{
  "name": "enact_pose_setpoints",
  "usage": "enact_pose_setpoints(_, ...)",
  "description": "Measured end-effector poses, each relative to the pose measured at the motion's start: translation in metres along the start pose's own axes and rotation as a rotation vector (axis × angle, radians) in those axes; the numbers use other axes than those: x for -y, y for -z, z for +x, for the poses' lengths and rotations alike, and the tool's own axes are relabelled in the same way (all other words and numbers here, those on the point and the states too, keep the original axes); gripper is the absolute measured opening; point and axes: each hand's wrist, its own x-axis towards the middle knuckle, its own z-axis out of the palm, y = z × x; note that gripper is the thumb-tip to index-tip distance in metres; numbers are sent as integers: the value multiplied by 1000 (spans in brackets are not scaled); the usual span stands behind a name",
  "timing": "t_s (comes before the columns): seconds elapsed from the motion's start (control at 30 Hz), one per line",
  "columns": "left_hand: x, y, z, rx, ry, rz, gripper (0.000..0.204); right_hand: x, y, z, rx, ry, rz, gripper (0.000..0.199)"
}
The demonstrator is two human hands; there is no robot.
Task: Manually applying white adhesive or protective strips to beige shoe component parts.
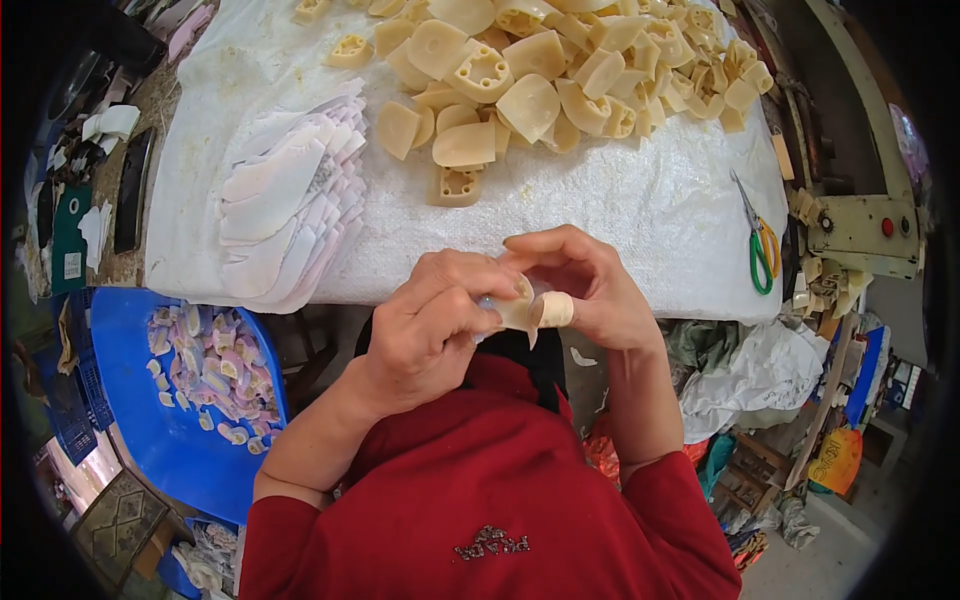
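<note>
Both my hands meet just off the near bench edge, above my red shirt. Left hand grip closed around a small cream part; right hand pinches the same part from the other side, taped fingertip on it. Part sits between both grips, mostly hidden by fingers. Blue tub low on my left, holds small pale pieces. Bench has a white woven cover. On it left of centre: fanned stack of thin white sheets. Green-handled scissors near the right edge. Far side: big heap of cream moulded blocks, some with holes
</note>
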Motion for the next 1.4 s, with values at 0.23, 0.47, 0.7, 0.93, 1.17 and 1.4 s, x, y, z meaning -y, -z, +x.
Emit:
enact_pose_setpoints(0.23,-2,7,4,201,-43,197,25,2,1,11,41,-85,-154,50)
enact_pose_setpoints(0.47,2,-2,1,-166,308,-247,15,-10,-8,14,-88,132,40,36)
enact_pose_setpoints(0.7,1,-4,2,-191,538,-392,11,-17,-19,17,-202,413,-436,13)
enact_pose_setpoints(0.93,-9,1,0,-144,647,-322,13,-13,-26,11,-72,229,-149,15)
enact_pose_setpoints(1.17,-21,5,18,-81,246,186,13,-15,-28,2,-329,525,-570,18)
enact_pose_setpoints(1.4,-18,10,14,-39,-111,393,27,2,-9,6,-33,155,-24,35)
